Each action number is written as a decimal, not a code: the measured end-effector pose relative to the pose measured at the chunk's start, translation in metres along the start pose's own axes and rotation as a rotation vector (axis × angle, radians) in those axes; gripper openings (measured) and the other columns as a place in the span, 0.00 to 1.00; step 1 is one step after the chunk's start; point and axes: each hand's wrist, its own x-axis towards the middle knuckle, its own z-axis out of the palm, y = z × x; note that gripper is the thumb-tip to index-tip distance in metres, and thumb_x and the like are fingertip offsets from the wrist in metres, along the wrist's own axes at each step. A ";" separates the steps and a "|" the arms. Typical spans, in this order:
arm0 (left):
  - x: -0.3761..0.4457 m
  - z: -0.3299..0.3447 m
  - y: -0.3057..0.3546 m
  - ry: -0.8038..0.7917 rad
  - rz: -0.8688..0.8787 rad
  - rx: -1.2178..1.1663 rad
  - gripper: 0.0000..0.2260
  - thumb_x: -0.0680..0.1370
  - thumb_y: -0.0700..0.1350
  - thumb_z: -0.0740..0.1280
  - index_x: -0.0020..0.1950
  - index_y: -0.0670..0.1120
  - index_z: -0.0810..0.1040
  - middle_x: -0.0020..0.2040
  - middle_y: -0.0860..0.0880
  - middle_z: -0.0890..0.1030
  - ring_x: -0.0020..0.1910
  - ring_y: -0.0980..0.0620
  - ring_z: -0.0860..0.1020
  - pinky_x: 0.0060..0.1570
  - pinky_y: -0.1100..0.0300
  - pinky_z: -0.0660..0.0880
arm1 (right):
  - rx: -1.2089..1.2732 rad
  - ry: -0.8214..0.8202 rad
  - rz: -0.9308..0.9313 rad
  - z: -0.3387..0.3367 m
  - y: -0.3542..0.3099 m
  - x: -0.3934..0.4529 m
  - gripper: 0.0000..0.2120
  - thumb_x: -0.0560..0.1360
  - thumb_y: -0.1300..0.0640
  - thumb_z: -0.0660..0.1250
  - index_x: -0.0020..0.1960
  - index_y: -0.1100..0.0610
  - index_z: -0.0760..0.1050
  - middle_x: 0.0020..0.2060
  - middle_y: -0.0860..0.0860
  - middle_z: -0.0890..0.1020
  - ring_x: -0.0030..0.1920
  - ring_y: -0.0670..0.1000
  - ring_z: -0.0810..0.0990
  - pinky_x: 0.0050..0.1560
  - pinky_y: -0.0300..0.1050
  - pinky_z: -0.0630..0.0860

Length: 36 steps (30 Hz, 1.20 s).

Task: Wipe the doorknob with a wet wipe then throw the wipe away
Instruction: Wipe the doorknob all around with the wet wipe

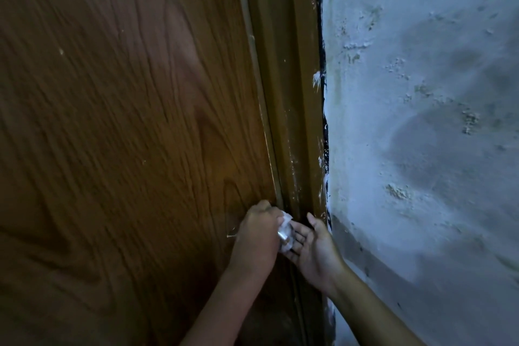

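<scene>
A brown wood-grain door (pixel 126 121) fills the left of the view. Low on its right edge, my left hand (pixel 257 236) is closed around a white wet wipe (pixel 285 223) and presses it against the doorknob (pixel 284 235). Only a small shiny metal patch of the knob shows between the wipe's folds; my left hand hides the rest. My right hand (pixel 316 250) is just right of the knob, palm up, fingers spread under the wipe and touching its lower part.
A brown door frame (pixel 297 93) with white paint flecks runs beside the door. To the right is a rough, pale, stained wall (pixel 421 121) with a grey band lower down. The scene is dim.
</scene>
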 end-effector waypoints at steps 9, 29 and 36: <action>-0.020 0.004 -0.014 0.108 -0.034 -0.068 0.14 0.80 0.45 0.56 0.63 0.49 0.73 0.60 0.51 0.75 0.56 0.57 0.72 0.53 0.66 0.69 | -0.053 -0.013 -0.015 -0.002 0.001 0.001 0.25 0.78 0.45 0.48 0.52 0.61 0.77 0.46 0.57 0.84 0.48 0.54 0.80 0.47 0.47 0.74; -0.029 -0.006 -0.018 0.140 -0.192 -0.369 0.13 0.72 0.44 0.69 0.54 0.53 0.72 0.50 0.56 0.79 0.48 0.63 0.77 0.44 0.70 0.75 | -1.459 -0.019 -0.863 0.011 -0.017 -0.012 0.27 0.73 0.43 0.47 0.60 0.55 0.76 0.65 0.50 0.74 0.68 0.44 0.60 0.69 0.49 0.58; -0.036 -0.016 -0.040 0.301 0.034 0.199 0.10 0.68 0.47 0.73 0.49 0.51 0.79 0.47 0.56 0.81 0.47 0.56 0.76 0.47 0.60 0.69 | -1.510 -0.056 -1.068 0.018 -0.017 -0.013 0.14 0.71 0.61 0.58 0.51 0.58 0.80 0.49 0.54 0.83 0.51 0.48 0.76 0.49 0.35 0.72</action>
